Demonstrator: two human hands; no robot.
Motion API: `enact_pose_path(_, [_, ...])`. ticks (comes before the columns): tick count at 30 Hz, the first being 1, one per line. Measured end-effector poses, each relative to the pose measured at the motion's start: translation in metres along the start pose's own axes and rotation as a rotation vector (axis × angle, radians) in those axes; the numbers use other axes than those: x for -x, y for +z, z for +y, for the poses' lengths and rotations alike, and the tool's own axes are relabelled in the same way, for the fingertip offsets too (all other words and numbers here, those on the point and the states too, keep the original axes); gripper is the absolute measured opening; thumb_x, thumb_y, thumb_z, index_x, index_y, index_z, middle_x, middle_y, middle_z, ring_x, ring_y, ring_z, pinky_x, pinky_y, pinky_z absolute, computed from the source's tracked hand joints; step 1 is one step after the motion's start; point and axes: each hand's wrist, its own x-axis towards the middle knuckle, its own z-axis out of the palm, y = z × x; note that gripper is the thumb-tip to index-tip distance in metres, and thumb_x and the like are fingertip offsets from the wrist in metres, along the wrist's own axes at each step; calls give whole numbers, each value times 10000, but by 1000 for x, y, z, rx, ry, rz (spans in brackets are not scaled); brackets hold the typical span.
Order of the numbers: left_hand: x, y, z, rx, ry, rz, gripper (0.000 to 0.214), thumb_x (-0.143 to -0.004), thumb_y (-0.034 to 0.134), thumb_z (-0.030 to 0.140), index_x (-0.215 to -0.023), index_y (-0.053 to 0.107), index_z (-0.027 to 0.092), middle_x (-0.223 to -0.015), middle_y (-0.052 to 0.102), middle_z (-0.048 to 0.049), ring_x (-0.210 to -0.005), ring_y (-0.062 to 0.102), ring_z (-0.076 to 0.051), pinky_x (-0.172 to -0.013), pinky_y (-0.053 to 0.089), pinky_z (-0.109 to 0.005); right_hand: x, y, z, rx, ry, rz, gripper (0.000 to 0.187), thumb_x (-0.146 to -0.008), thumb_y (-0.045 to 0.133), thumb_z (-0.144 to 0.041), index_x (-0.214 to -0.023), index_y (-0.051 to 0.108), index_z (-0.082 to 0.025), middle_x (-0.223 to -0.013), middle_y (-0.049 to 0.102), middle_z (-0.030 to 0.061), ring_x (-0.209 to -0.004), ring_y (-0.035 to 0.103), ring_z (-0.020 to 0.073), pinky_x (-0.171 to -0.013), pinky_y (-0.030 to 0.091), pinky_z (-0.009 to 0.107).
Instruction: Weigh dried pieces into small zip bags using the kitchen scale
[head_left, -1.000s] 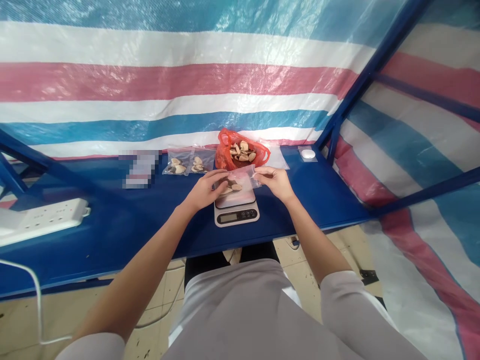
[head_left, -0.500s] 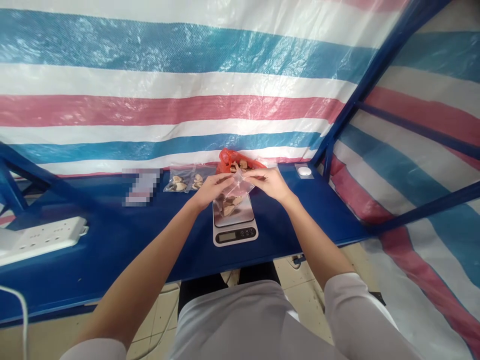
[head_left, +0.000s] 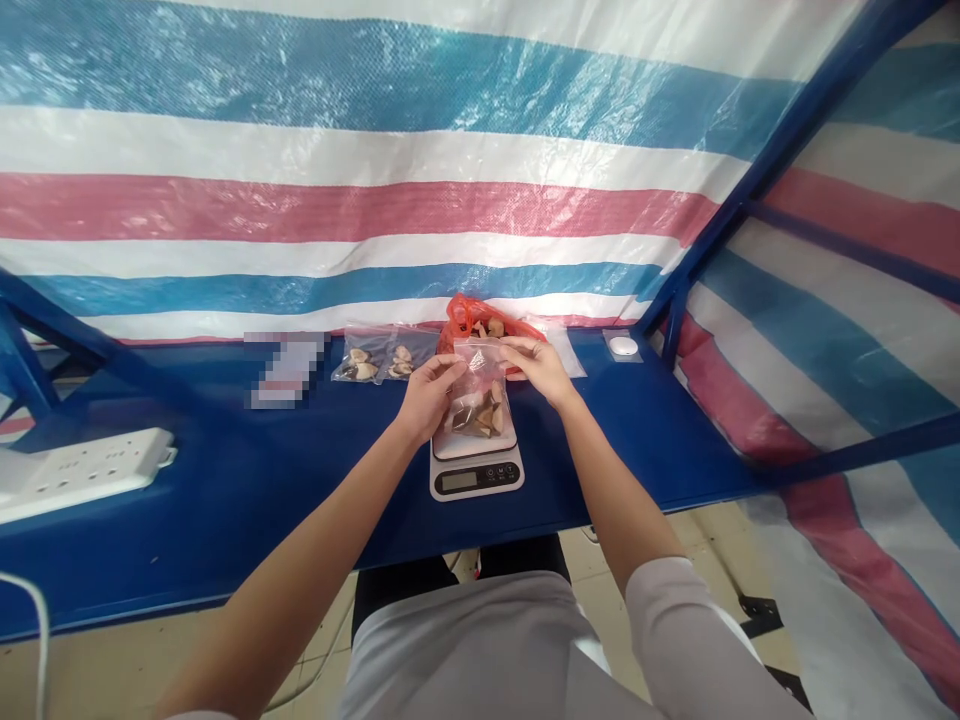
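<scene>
Clear plastic bag [head_left: 480,395] of brown pieces [head_left: 472,420] rests on the kitchen scale [head_left: 476,480] mid-way along the blue table [head_left: 225,480]. Left hand [head_left: 429,398] and right hand [head_left: 537,368] pinch its top edges between their fingers, holding the mouth upright and open.

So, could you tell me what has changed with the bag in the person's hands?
The clear plastic bag has been lifted from lying across the digital scale to hanging upright, pinched at its top edge by the left hand and right hand, with its brown-and-cream pieces gathered at the bottom. Neither hand let go. The digital scale, red plastic bag and two filled bags stayed put.
</scene>
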Motion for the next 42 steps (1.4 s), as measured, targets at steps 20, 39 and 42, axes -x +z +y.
enact_pose_path(20, [-33, -19, -17, -269, 310, 66, 294, -743, 808, 471, -804, 762, 188, -777, 734, -9, -704, 626, -139, -715, 519, -265, -3, 17, 22, -155, 97, 111, 430, -684, 816, -588, -916, 790, -226, -845, 783, 33, -780, 748, 215, -636, 644, 318])
enact_pose_path(39, [-29, -36, -11, -162, 98, 29, 272, -640, 881, 427, -701, 759, 192, -584, 652, 6, -517, 565, -115, -487, 461, -237, 7, 26, 23, -181, 116, 144, 491, -600, 837, -654, -810, 760, -218, -750, 763, 23, -655, 710, 184, -597, 633, 307])
enact_pose_path(42, [-29, -36, -11, -155, 107, 51, 289, -619, 888, 437, -708, 761, 194, -624, 683, -4, -536, 582, -126, -513, 494, -255, 7, 26, 23, -190, 111, 142, 470, -605, 843, -641, -783, 752, -215, -734, 758, 19, -636, 703, 174, -590, 628, 296])
